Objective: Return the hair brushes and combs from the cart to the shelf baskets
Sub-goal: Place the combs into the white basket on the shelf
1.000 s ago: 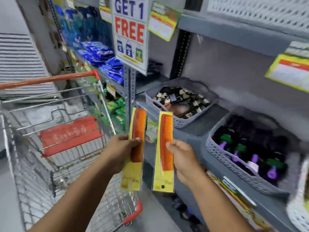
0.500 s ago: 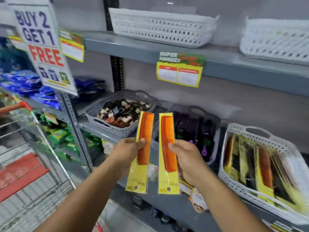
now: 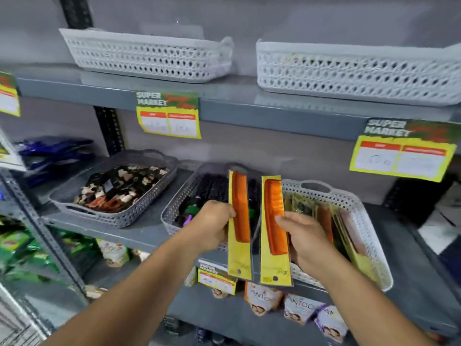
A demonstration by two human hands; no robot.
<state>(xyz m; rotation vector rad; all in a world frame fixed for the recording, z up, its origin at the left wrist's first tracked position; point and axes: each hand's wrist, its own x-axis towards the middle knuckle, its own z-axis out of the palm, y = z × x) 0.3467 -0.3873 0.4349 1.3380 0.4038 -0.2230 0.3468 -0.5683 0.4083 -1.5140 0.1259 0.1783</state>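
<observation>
At the middle shelf [image 3: 139, 236], two carded combs are in hand and not yet in a basket.
Largest first: the white basket [image 3: 359, 211] at 3 o'clock of the hands already holds similar carded combs, and the grey basket [image 3: 174, 213] behind them holds brushes; the cart is out of view, so what remains there cannot be told. The left hand [image 3: 212, 227] has its grip closed on the left comb [image 3: 240, 208], the right hand [image 3: 303, 234] likewise on the right comb [image 3: 274, 216], both upright before the baskets.
</observation>
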